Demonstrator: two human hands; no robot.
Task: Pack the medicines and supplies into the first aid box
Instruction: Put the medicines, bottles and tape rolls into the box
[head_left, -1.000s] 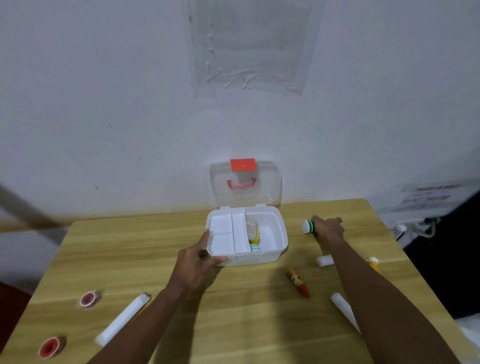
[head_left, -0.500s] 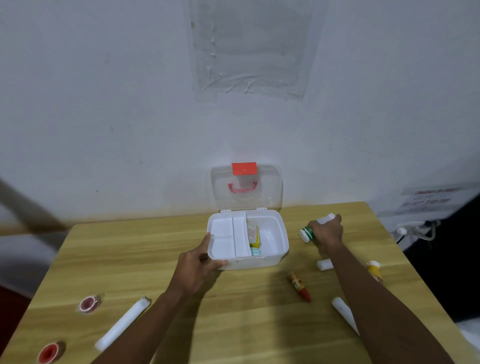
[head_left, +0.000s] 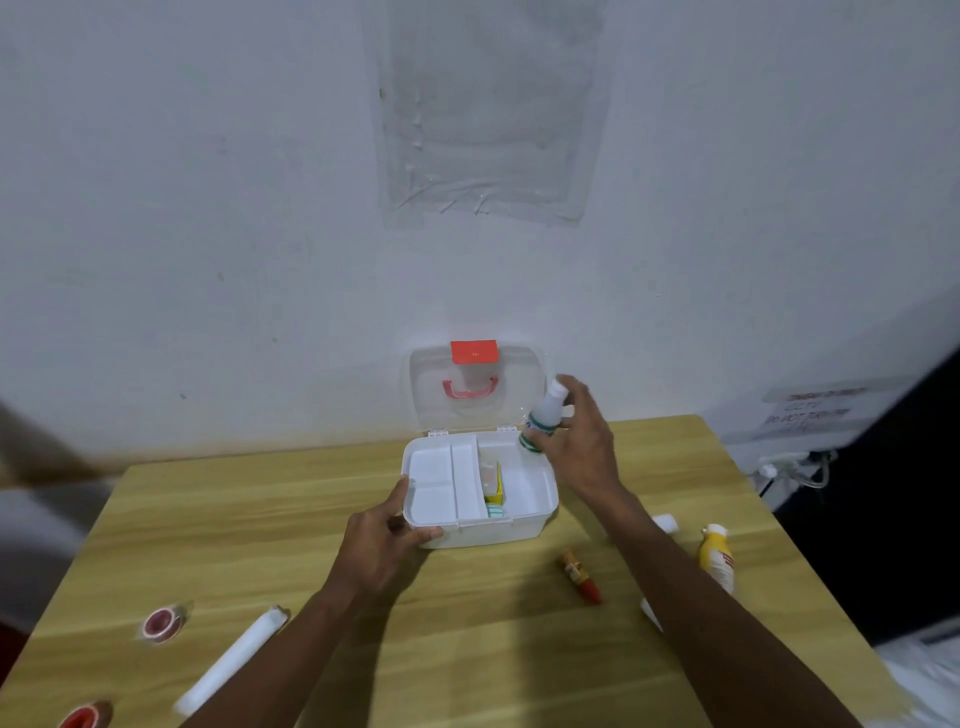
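1. Above the right rear corner of the first aid box (head_left: 480, 538), a white bottle (head_left: 545, 415) with a green band is held in the air by the right hand (head_left: 574, 447), whose fingers are clamped round its body; a second ago the same bottle was lying on the tabletop (head_left: 218, 519) to the right of the box, under that hand.
2. The bottle is now seen lifted clear and tilted, cap upward and away from the camera, its base just over the right-hand compartment.
3. The near-left corner of the box is gripped by the left hand (head_left: 382, 545), thumb on the rim and fingers against the front wall, exactly as it was a second ago, so the box is kept from sliding.
4. The lid (head_left: 475, 387) is stood open against the wall, and a yellow carton (head_left: 496, 486) is already seen upright in the middle slot; the left tray sections are bare.
5. From this it is judged that the pick-up is finished and the placing is about to be made: the bottle probably needs only to be lowered into the open right compartment.
6. Much is left to be packed: a red-tipped tube (head_left: 579, 576), a yellow bottle (head_left: 717, 558), a long white roll (head_left: 231, 660) and two red tape reels (head_left: 161, 623) are lying apart on the tabletop.
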